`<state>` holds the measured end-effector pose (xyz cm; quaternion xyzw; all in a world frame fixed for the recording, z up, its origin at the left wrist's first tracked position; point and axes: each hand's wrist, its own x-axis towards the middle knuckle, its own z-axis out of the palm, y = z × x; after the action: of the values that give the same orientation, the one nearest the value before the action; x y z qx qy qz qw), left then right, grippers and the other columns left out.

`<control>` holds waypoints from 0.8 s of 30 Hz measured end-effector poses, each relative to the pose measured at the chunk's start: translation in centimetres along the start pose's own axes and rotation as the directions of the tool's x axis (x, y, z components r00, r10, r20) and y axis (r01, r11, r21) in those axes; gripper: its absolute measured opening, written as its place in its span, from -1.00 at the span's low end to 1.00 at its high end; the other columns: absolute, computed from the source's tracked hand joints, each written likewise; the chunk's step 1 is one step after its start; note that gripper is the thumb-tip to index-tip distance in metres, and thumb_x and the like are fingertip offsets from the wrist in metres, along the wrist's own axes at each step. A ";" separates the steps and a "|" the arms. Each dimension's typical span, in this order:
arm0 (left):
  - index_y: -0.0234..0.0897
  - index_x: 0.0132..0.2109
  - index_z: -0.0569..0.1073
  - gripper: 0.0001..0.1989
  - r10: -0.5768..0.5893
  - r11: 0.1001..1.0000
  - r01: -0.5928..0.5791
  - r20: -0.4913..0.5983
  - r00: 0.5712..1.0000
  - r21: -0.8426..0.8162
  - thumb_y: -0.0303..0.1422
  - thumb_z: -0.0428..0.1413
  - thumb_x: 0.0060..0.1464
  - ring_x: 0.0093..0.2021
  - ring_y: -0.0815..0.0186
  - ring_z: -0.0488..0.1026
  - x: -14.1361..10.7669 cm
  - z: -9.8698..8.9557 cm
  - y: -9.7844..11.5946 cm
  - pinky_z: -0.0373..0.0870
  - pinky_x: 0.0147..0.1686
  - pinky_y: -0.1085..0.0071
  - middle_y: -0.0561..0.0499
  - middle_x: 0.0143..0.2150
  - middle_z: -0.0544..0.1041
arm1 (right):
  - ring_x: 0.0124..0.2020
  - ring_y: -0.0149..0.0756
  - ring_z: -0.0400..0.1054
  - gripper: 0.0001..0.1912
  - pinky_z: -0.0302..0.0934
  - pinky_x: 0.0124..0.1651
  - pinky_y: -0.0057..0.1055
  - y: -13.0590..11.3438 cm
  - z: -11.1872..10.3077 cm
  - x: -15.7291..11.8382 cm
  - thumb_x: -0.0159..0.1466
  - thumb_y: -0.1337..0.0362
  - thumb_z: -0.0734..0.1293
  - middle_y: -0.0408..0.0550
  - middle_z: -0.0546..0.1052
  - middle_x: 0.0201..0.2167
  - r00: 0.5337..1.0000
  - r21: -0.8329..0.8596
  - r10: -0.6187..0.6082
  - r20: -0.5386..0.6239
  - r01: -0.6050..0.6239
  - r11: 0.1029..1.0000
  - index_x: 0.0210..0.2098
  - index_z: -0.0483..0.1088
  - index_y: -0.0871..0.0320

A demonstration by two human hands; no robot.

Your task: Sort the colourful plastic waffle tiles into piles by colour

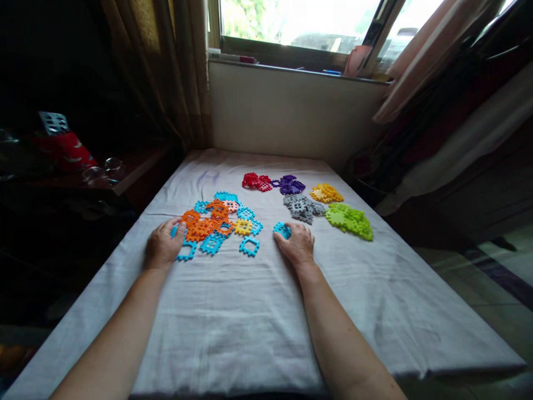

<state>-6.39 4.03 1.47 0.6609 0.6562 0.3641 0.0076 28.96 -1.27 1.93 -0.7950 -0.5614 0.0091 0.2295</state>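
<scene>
Table (233,316), blue tile (281,228), blister pack (54,122) in container (75,151)

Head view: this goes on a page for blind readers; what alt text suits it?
A person's right hand touches a blue toothed piece on a pale cloth, while the left hand is at the left edge of a mostly orange and blue pile. Red, purple, grey, yellow and green piles lie farther back or to the right.
</scene>
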 end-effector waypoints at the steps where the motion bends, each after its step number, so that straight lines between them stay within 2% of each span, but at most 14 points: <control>1: -0.25 -0.03 0.54 -0.57 -0.033 0.999 0.033 -0.023 0.999 -0.008 -0.11 -0.06 0.18 0.01 0.09 0.53 0.1 -0.3 -0.7 0.42 0.03 0.24 -0.18 -0.03 0.61 | 0.07 0.01 0.32 -0.58 0.14 0.03 -0.17 -0.1 0.0 0.0 0.22 0.09 0.42 0.10 0.52 0.03 1.000 -0.011 0.003 0.001 -0.003 1.000 0.03 0.51 0.09; 4: -0.25 -0.03 0.55 -0.59 -0.127 0.992 0.127 -0.066 0.990 -0.007 -0.12 -0.02 0.17 -0.11 0.10 0.53 0.2 -1.1 -2.0 0.44 -0.10 0.27 -0.15 -0.12 0.61 | 0.06 0.00 0.31 -0.62 0.12 0.03 -0.18 -0.8 -0.2 -0.3 0.23 0.13 0.41 0.09 0.51 0.05 0.999 -0.005 -0.042 -0.034 0.042 0.999 0.02 0.52 0.08; 6: -0.24 -0.03 0.55 -0.60 -0.176 0.984 0.176 -0.068 0.982 -0.005 -0.12 -0.01 0.17 -0.20 0.12 0.52 0.1 -1.5 -2.1 0.42 -0.19 0.29 -0.12 -0.19 0.61 | 0.03 -0.06 0.33 -0.71 0.12 0.03 -0.22 -1.5 -0.3 -0.8 0.26 0.16 0.38 0.05 0.54 -0.01 0.991 0.032 -0.127 -0.044 0.129 0.991 -0.05 0.54 0.07; 9: -0.23 -0.03 0.57 -0.60 -0.207 0.978 0.206 -0.060 0.977 -0.020 -0.12 0.00 0.16 -0.27 0.17 0.49 -0.1 -1.6 -1.7 0.39 -0.26 0.33 -0.08 -0.25 0.60 | -0.07 -0.15 0.38 -0.78 0.13 0.00 -0.28 -2.8 -0.4 -1.9 0.30 0.11 0.36 -0.02 0.59 -0.16 0.955 0.097 -0.295 0.037 0.290 0.952 -0.16 0.57 0.04; 13: -0.20 -0.04 0.58 -0.58 -0.242 0.970 0.240 -0.037 0.970 -0.048 -0.10 0.00 0.12 -0.26 0.18 0.47 -0.2 -1.6 -1.3 0.34 -0.28 0.35 -0.08 -0.25 0.59 | -0.10 -0.14 0.40 -0.62 0.16 -0.02 -0.29 -4.4 -0.5 -3.5 0.20 -0.06 0.42 0.00 0.58 -0.17 0.883 0.076 -0.445 0.150 0.439 0.895 -0.15 0.56 0.07; 16: -0.19 -0.03 0.59 -0.58 -0.283 0.957 0.283 -0.001 0.959 -0.059 -0.11 0.02 0.09 -0.33 0.21 0.43 -0.3 -1.6 -1.3 0.29 -0.33 0.36 -0.06 -0.30 0.57 | -0.08 -0.13 0.39 -0.56 0.18 -0.01 -0.30 -5.0 -0.5 -4.1 0.18 -0.04 0.43 0.03 0.56 -0.12 0.864 0.047 -0.473 0.174 0.472 0.880 -0.06 0.53 0.08; 19: -0.19 -0.03 0.59 -0.58 -0.310 0.949 0.311 0.032 0.950 -0.052 -0.13 0.03 0.07 -0.41 0.26 0.37 -0.3 -1.7 -1.1 0.25 -0.39 0.37 -0.02 -0.37 0.52 | -0.07 -0.14 0.39 -0.56 0.19 -0.02 -0.31 -5.2 -0.6 -4.2 0.20 0.01 0.40 0.02 0.56 -0.12 0.875 0.045 -0.446 0.186 0.446 0.894 0.00 0.51 0.07; 24: -0.19 -0.02 0.59 -0.58 -0.295 0.955 0.297 0.054 0.954 -0.025 -0.12 0.04 0.08 -0.46 0.27 0.35 -0.5 -1.9 -1.1 0.26 -0.42 0.36 0.01 -0.41 0.50 | -0.11 -0.14 0.39 -0.60 0.20 -0.06 -0.31 -5.2 -0.5 -4.2 0.17 0.00 0.43 0.03 0.55 -0.14 0.886 0.044 -0.422 0.191 0.421 0.906 -0.10 0.52 0.09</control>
<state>-8.24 2.90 2.10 0.5640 0.7412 0.3530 0.0893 22.94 -3.80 3.36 -0.6493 -0.7404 0.0377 0.1699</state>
